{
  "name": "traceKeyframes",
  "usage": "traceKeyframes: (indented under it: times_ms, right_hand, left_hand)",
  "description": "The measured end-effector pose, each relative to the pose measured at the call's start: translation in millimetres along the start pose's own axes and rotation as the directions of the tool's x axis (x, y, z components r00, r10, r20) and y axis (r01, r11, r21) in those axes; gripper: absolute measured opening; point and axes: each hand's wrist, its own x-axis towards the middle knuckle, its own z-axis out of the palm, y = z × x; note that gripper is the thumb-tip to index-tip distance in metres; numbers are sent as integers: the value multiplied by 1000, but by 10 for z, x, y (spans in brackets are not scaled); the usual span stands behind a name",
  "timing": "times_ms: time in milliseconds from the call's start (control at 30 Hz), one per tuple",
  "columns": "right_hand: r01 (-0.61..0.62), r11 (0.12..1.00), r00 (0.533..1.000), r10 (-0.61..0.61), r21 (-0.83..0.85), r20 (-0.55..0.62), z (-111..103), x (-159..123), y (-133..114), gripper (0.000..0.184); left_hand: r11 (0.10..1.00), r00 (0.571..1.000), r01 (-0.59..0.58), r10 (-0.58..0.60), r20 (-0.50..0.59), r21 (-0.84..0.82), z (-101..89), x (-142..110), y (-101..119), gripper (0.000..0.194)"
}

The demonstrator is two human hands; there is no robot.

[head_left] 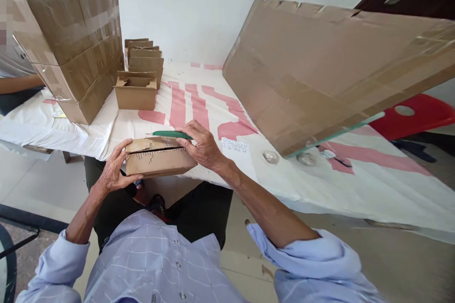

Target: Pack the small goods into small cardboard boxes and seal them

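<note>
A small cardboard box (159, 163) is held at the table's near edge, over my lap. Along its top runs a dark, uneven slit between the flaps. My left hand (115, 170) grips its left end, thumb on the front side and fingers over the upper corner. At the right end, my right hand (202, 147) presses on the box and also holds a green-handled cutter (167, 134). The cutter lies along the far top edge, its thin tip pointing left. The inside of the box cannot be seen.
Taped cartons (81, 47) are stacked at the left, beside a row of open small boxes (137, 97). A large cardboard sheet (320, 71) leans over the right side. Tape rolls (270, 157) lie on the white-covered table (213, 123). Another person's arm (21, 84) shows far left.
</note>
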Motion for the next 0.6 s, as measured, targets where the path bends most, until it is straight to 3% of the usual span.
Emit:
traceKeyframes:
  times_ms: [133, 300, 433, 600]
  right_hand:
    - [27, 991, 998, -19, -128, 63, -28, 71, 94, 27]
    - [-112, 987, 992, 104, -115, -67, -116, -6, 380, 29]
    - [-281, 956, 952, 266, -87, -154, -4, -370, 663, 30]
    - [-430, 892, 901, 414, -137, -133, 245, -1039, 968, 33]
  left_hand:
    - [999, 999, -31, 31, -18, -10, 33, -50, -10, 90]
    - [1000, 999, -7, 6, -42, -26, 81, -99, 0, 84]
    - [998, 998, 33, -36, -57, -47, 94, -92, 26, 77]
    - [985, 991, 135, -136, -3, -104, 44, 37, 65, 85]
